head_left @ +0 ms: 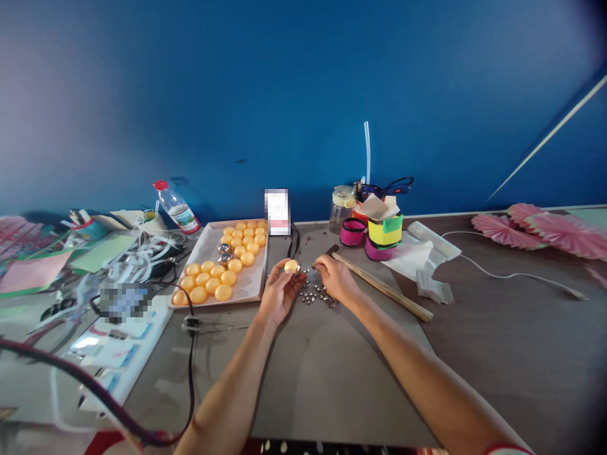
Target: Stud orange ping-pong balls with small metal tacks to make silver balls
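Observation:
My left hand [279,292] is closed around a small yellow-orange ball [291,266], held up at the fingertips. My right hand [336,277] rests just to its right, fingers curled down onto a pile of several small shiny metal pieces [313,294] on the grey mat [327,373]; whether it pinches one I cannot make out. To the left lies a pale tray [251,285] with several more yellow-orange balls [213,278] in rows and two silvery studded balls [224,253].
A long wooden stick [385,288] lies right of my right hand. Behind it stand tape rolls [382,235], a glass jar [341,207] and a white cable [512,275]. A plastic bottle [176,208], paper strips, a black cord [190,354] and pink paper fans [535,226] crowd the sides.

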{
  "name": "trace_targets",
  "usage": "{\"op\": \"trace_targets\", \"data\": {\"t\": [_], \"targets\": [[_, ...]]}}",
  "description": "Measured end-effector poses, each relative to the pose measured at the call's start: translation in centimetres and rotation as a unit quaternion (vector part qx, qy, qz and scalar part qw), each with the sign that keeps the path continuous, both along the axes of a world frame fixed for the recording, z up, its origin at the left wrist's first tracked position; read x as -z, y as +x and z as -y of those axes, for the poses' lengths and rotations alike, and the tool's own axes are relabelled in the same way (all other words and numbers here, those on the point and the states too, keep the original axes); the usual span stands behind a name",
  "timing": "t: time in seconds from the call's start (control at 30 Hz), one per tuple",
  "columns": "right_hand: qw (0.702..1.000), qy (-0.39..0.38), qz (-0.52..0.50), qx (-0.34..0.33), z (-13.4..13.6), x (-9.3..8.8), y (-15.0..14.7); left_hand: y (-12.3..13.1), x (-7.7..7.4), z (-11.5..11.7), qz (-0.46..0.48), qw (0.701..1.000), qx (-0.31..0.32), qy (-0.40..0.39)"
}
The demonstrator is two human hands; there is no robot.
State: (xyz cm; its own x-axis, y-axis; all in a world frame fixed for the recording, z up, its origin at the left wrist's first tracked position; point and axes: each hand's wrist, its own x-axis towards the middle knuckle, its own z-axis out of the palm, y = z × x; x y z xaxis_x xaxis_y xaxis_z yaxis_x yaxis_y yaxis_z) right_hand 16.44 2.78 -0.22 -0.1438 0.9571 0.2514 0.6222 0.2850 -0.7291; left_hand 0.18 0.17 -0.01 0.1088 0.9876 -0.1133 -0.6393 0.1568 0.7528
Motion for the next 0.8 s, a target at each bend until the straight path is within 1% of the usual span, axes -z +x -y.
{"op": "trace_targets", "data": {"t": [0.03, 0.1, 0.2, 0.37, 0.43, 0.5, 0.53, 0.6, 0.7, 0.8], "targets": [[0.997, -0.029, -0.073, -0.003, 0.0, -0.1, -0.1, 0.0, 0.0, 0.0, -0.003, 1.000, 0.002, 0.001], [0.976, -0.084, -0.200, -0.018, 0.0, -0.2, -0.4, 0.0, 0.0, 0.1, -0.008, 1.000, 0.007, 0.003], [0.939, -0.113, -0.323, -0.037, -0.2, -0.3, -0.6, 0.0, 0.1, 0.1, -0.016, 1.000, 0.011, 0.006], [0.878, -0.153, -0.452, -0.044, -0.4, -0.6, -0.6, 0.0, 0.1, 0.1, -0.013, 1.000, 0.013, 0.012], [0.856, -0.180, -0.481, -0.065, -0.4, -0.8, -0.6, 0.0, 0.1, 0.0, -0.017, 1.000, 0.013, 0.016], [0.842, -0.198, -0.493, -0.097, -0.3, -0.8, -0.6, 0.0, 0.1, 0.0, -0.018, 1.000, 0.013, 0.020], [0.841, -0.199, -0.491, -0.110, -0.3, -0.8, -0.7, 0.0, 0.2, 0.0, -0.018, 1.000, 0.014, 0.021], [0.849, -0.186, -0.480, -0.116, -0.1, -0.8, -0.8, 0.1, 0.2, 0.0, -0.016, 1.000, 0.014, 0.023], [0.875, -0.167, -0.444, -0.100, 0.3, -0.9, -1.2, 0.2, 0.2, 0.1, -0.010, 0.999, 0.012, 0.029], [0.905, -0.167, -0.381, -0.087, 0.8, -1.4, -1.5, 0.3, 0.0, 0.1, -0.011, 0.999, 0.009, 0.036]]}}
